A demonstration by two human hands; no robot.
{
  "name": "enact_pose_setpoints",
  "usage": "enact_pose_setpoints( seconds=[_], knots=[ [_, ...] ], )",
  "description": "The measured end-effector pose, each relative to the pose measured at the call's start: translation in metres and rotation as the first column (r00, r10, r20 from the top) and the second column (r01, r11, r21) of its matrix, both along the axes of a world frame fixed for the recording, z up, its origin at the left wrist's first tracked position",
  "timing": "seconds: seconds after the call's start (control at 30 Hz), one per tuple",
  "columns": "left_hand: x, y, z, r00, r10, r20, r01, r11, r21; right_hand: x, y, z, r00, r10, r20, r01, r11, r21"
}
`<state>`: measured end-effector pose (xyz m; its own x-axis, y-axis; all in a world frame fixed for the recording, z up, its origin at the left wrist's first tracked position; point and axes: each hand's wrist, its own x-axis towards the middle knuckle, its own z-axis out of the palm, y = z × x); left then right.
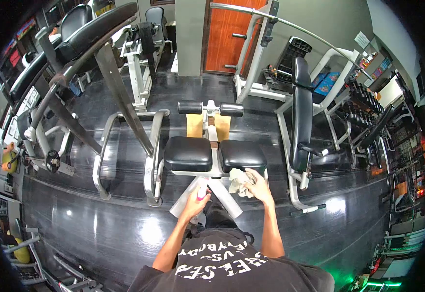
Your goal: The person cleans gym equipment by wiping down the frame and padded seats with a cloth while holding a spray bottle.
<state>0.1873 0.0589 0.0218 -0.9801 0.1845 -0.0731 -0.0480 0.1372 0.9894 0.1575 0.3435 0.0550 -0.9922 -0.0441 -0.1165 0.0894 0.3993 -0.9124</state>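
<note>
My left hand (195,200) is closed around a small white bottle (202,188) with a pink part, in front of the bench's lower edge. Crumpled in my right hand (259,188) is a pale cloth (240,182), close to the front edge of the right black seat pad (243,155); whether it touches the pad I cannot tell. The left seat pad (188,154) lies beside it on the same white frame. Beyond the pads are two black foam rollers, one on the left (190,107) and one on the right (232,110).
An upright-backed bench (302,117) stands to the right, near a rack holding a barbell (290,23). Metal frame legs (106,158) rise at the left. Dumbbells (361,114) sit on a rack at the far right. An orange door (229,41) is at the back.
</note>
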Motion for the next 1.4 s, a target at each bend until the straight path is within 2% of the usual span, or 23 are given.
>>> enact_pose_setpoints(
  seconds=[0.07, 0.1, 0.13, 0.17, 0.2, 0.27, 0.33, 0.4, 0.43, 0.53, 0.67, 0.73, 0.8, 0.87, 0.9, 1.03, 1.07, 1.13, 1.17, 1.2, 1.23, 1.27, 1.4],
  knots=[
    [-0.014, 0.012, -0.011, 0.999, 0.030, 0.012, -0.030, 0.999, -0.013, -0.011, 0.000, 0.018, 0.996, -0.001, -0.085, 0.006, 0.999, 0.051],
    [-0.022, 0.017, -0.013, 0.999, 0.032, 0.021, -0.032, 0.999, -0.011, -0.015, -0.002, 0.037, 1.000, -0.027, -0.015, 0.027, 0.998, 0.063],
    [-0.031, 0.021, -0.015, 0.996, 0.005, 0.092, 0.004, 0.996, -0.093, -0.021, 0.001, 0.042, 1.000, -0.023, -0.005, 0.024, 0.998, 0.064],
    [-0.038, 0.025, -0.017, 0.986, -0.016, 0.165, 0.045, 0.984, -0.172, -0.027, 0.004, 0.044, 0.999, -0.006, -0.037, 0.003, 0.996, -0.084],
    [-0.043, 0.029, -0.026, 0.984, -0.010, 0.177, 0.041, 0.984, -0.174, -0.033, 0.005, 0.048, 0.998, 0.006, -0.069, -0.022, 0.973, -0.232],
    [-0.056, 0.039, -0.041, 0.999, 0.025, 0.028, -0.018, 0.975, -0.222, -0.046, 0.006, 0.063, 1.000, 0.006, -0.008, -0.008, 0.961, -0.276],
    [-0.071, 0.047, -0.032, 0.991, 0.066, 0.113, -0.033, 0.963, -0.267, -0.060, 0.009, 0.071, 0.999, -0.015, -0.039, -0.003, 0.902, -0.431],
    [-0.083, 0.053, -0.036, 0.976, 0.060, 0.207, 0.013, 0.943, -0.332, -0.075, 0.012, 0.066, 0.993, -0.073, -0.094, 0.031, 0.919, -0.392],
    [-0.090, 0.055, -0.031, 0.962, 0.053, 0.269, 0.048, 0.934, -0.354, -0.084, 0.012, 0.065, 0.992, -0.108, -0.063, 0.072, 0.905, -0.419],
    [-0.108, 0.061, -0.041, 0.958, 0.035, 0.284, 0.098, 0.891, -0.443, -0.110, 0.012, 0.059, 0.987, -0.139, -0.076, 0.092, 0.894, -0.439],
    [-0.125, 0.065, -0.057, 0.958, 0.029, 0.286, 0.106, 0.889, -0.446, -0.146, 0.009, 0.053, 0.979, -0.158, -0.130, 0.106, 0.935, -0.337],
    [-0.130, 0.068, -0.055, 0.964, 0.032, 0.266, 0.098, 0.882, -0.461, -0.168, 0.007, 0.044, 0.981, -0.090, -0.169, 0.043, 0.963, -0.265],
    [-0.135, 0.069, -0.052, 0.954, 0.044, 0.298, 0.075, 0.923, -0.377, -0.192, 0.001, 0.044, 0.978, -0.098, -0.185, 0.056, 0.973, -0.223],
    [-0.137, 0.071, -0.050, 0.951, 0.049, 0.306, 0.079, 0.916, -0.392, -0.214, -0.008, 0.050, 0.975, -0.102, -0.198, 0.089, 0.993, -0.073],
    [-0.137, 0.072, -0.049, 0.948, 0.055, 0.315, 0.078, 0.915, -0.396, -0.227, -0.013, 0.046, 0.952, -0.118, -0.284, 0.100, 0.992, -0.079],
    [-0.135, 0.070, -0.040, 0.931, 0.097, 0.351, 0.060, 0.909, -0.412, -0.264, -0.043, 0.044, 0.915, -0.201, -0.350, 0.141, 0.971, -0.192],
    [-0.134, 0.069, -0.036, 0.931, 0.102, 0.350, 0.051, 0.915, -0.401, -0.269, -0.050, 0.038, 0.918, -0.191, -0.348, 0.130, 0.973, -0.192],
    [-0.134, 0.064, -0.030, 0.937, 0.103, 0.334, 0.038, 0.920, -0.389, -0.274, -0.059, 0.019, 0.846, -0.138, -0.515, 0.103, 0.990, -0.095],
    [-0.133, 0.061, -0.028, 0.946, 0.094, 0.309, 0.027, 0.931, -0.365, -0.273, -0.061, 0.001, 0.905, -0.095, -0.416, 0.106, 0.994, 0.004],
    [-0.132, 0.058, -0.028, 0.956, 0.085, 0.282, 0.016, 0.940, -0.340, -0.274, -0.065, -0.016, 0.878, -0.043, -0.477, 0.089, 0.993, 0.074],
    [-0.130, 0.055, -0.030, 0.968, 0.083, 0.235, -0.008, 0.953, -0.304, -0.268, -0.063, -0.021, 0.959, 0.091, -0.268, -0.034, 0.977, 0.209],
    [-0.129, 0.051, -0.032, 0.969, 0.086, 0.233, -0.012, 0.953, -0.302, -0.262, -0.061, -0.025, 0.979, 0.200, -0.032, -0.181, 0.933, 0.310],
    [-0.129, 0.042, -0.024, 0.985, 0.074, 0.157, -0.037, 0.974, -0.221, -0.268, -0.059, -0.060, 0.972, 0.212, -0.102, -0.190, 0.963, 0.189]
  ],
)
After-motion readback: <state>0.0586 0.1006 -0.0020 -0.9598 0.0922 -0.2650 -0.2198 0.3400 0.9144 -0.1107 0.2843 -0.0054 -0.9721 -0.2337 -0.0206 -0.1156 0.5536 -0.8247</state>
